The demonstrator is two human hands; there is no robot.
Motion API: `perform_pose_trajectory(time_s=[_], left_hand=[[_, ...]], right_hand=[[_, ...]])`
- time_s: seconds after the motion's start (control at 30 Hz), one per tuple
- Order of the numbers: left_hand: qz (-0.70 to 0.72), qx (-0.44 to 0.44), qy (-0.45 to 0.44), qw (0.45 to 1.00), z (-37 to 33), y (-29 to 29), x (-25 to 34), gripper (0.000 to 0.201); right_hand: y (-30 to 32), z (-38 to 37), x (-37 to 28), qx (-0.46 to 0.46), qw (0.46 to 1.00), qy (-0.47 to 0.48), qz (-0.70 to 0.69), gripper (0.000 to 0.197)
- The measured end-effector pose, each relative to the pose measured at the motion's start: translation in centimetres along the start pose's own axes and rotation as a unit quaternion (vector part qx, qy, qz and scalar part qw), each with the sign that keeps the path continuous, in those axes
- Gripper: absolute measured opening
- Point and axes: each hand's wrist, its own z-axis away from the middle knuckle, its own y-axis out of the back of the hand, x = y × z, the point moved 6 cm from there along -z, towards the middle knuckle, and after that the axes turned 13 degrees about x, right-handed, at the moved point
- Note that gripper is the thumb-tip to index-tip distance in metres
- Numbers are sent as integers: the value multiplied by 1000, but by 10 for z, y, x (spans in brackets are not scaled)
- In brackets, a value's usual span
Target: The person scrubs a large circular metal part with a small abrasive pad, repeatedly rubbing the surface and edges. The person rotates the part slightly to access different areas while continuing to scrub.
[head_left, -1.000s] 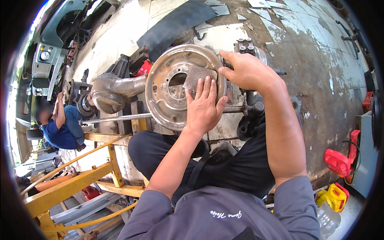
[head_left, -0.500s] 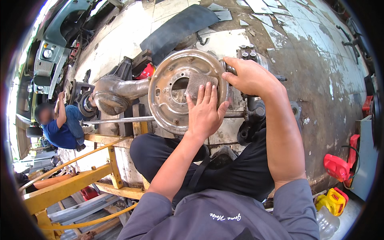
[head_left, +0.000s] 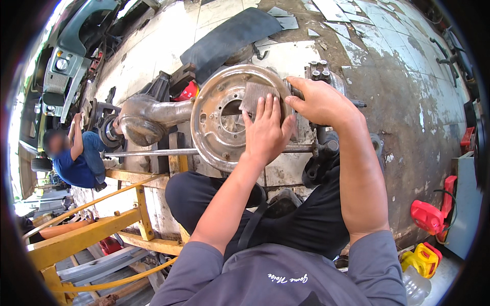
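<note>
My left fingers (head_left: 268, 107) lie open on the pad (head_left: 256, 92); the hole (head_left: 232, 107) in the plate (head_left: 208, 137) could snag it; whether right fingers (head_left: 304, 86) grip, unclear.

The left hand (head_left: 268, 125) lies nearly flat, palm down, fingers (head_left: 261, 106) straight toward 12 o'clock, the little finger splayed toward 11 and the thumb (head_left: 289, 125) standing off toward 1. Its forearm (head_left: 227, 204) slants up from an elbow near 7 o'clock. The right hand (head_left: 326, 103) is back-up at 2 o'clock, its forefinger (head_left: 301, 83) and thumb (head_left: 295, 103) parted and reaching toward 10 (the remaining fingers are hidden beneath). The right wrist (head_left: 351, 121) bends sharply above a forearm rising from 4 o'clock. The two hands sit near each other, apart.
</note>
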Motion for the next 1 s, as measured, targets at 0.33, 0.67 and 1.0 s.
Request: perform_pose_trajectory(time_s=[0.33, 0.67, 1.0], left_hand=[[1, -3, -31, 1000, 9, 2, 0, 72], [-39, -62, -117, 990, 14, 12, 3, 71], [-26, -32, 24, 999, -4, 7, -16, 78]], right_hand=[[-4, 0, 9, 8, 1000, 3, 11, 53], [-10, -1, 12, 5, 1000, 0, 6, 51], [-10, -1, 6, -10, 1000, -17, 0, 50]])
